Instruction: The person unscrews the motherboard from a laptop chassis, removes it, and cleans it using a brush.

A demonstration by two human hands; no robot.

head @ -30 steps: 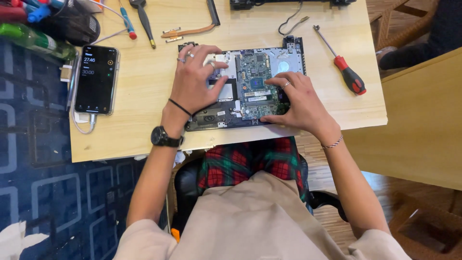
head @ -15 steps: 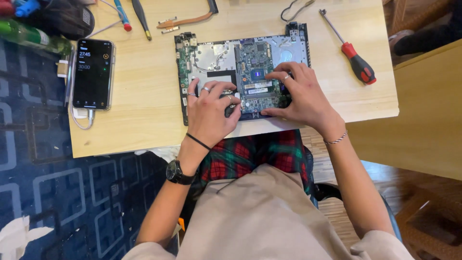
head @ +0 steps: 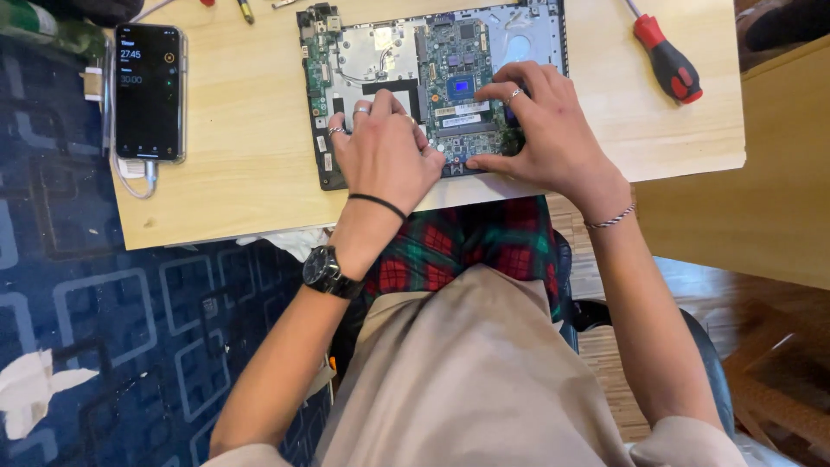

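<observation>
Bare table (head: pixel 242 164) between phone (head: pixel 149 91) and laptop (head: pixel 380 52)

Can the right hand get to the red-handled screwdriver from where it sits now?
Probably yes. The right hand rests on the opened laptop board, and the red-handled screwdriver lies on bare wooden table just to its right, with nothing between them.

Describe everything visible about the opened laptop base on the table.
The opened laptop base lies flat on the light wooden table, near its front edge, cover off. Inside show a green circuit board with a blue square chip, silver metal plating, thin cables and a black frame. Its far edge is cut off by the picture. The left hand rests on its near middle; the right hand presses fingertips on the board's right part. A red-handled screwdriver lies apart, to its right.
</observation>
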